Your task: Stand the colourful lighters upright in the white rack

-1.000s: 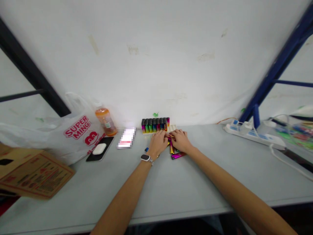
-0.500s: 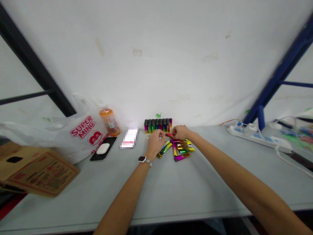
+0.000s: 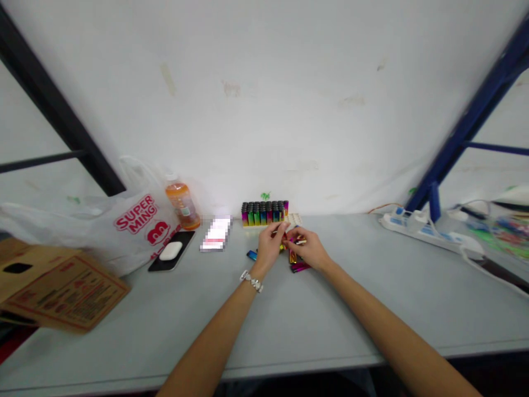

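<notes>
Standing lighters [image 3: 263,215] with black tops and shiny rainbow bodies form tight rows in a pale tray [image 3: 295,219] whose right part shows bare holes. In front of it, my left hand [image 3: 268,247] is closed, its fingertips pinching a reddish lighter [image 3: 282,236] that is mostly hidden. My right hand [image 3: 312,251] meets it from the right, thumb and fingers closed around the same small spot, on a lighter too far as I can see. Loose lighters lie beneath both hands, including a purple one [image 3: 300,268] and a blue one [image 3: 252,255].
To the left are a phone with a lit screen [image 3: 216,234], a dark phone [image 3: 155,266] under a white case [image 3: 171,251], an orange drink bottle [image 3: 184,205], a plastic bag [image 3: 103,220] and a cardboard box [image 3: 70,289]. A power strip [image 3: 430,237] lies right.
Both hands have come closer together and slightly down over the loose lighters. The red lighter between them is now mostly covered by fingers. The tray's bare right part has come into view.
</notes>
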Available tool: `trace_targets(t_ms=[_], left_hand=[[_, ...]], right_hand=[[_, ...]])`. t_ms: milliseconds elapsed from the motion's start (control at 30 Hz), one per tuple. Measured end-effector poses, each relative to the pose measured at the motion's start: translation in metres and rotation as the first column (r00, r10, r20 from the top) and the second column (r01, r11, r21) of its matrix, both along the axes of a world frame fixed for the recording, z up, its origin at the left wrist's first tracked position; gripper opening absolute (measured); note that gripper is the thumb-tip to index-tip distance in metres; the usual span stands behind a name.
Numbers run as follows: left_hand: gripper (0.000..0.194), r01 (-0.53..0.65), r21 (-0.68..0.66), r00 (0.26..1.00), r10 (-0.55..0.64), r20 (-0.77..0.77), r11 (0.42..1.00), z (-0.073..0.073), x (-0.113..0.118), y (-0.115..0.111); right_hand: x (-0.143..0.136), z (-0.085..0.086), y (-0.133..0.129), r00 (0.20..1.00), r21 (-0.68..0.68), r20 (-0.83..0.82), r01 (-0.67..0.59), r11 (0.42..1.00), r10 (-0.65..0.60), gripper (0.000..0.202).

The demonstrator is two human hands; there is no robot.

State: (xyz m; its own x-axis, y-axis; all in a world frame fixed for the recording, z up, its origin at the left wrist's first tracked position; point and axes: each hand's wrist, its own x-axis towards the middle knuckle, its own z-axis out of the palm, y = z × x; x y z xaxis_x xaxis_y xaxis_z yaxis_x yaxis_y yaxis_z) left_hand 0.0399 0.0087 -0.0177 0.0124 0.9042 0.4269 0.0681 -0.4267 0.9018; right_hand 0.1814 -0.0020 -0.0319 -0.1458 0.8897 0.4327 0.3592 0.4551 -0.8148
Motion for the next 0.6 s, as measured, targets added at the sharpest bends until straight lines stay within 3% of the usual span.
trace_targets(t_ms=[100, 233, 400, 500, 600], left_hand=[[0.042, 0.021, 0.024, 0.998, -0.022, 0.052, 0.999, 0.002, 0.004, -0.005], [0.048, -0.046, 0.036, 0.992, 0.042, 0.117, 0.998, 0.005, 0.005, -0.007], [0.056, 0.127, -0.059, 0.963, -0.109, 0.245, 0.99, 0.004, 0.01, -0.008], [0.053, 0.138, -0.05, 0.971, -0.125, 0.205, 0.989, 0.003, 0.012, -0.009], [0.047, 0.079, 0.054, 0.99, -0.085, 0.11, 0.995, 0.005, 0.01, -0.011]], right_hand=[[-0.002, 0.002, -0.004, 0.999, 0.014, -0.038, 0.025, 1.0, -0.025, 0.022], [-0.006, 0.007, -0.008, 0.997, 0.018, -0.061, 0.052, 0.998, -0.051, 0.024], [-0.012, 0.006, -0.01, 0.984, 0.021, -0.162, 0.074, 0.997, -0.07, 0.027], [-0.012, 0.006, -0.011, 0.987, 0.033, -0.153, 0.059, 0.998, -0.053, 0.026], [-0.003, 0.011, -0.012, 0.993, 0.088, -0.116, 0.048, 0.995, -0.038, 0.026]])
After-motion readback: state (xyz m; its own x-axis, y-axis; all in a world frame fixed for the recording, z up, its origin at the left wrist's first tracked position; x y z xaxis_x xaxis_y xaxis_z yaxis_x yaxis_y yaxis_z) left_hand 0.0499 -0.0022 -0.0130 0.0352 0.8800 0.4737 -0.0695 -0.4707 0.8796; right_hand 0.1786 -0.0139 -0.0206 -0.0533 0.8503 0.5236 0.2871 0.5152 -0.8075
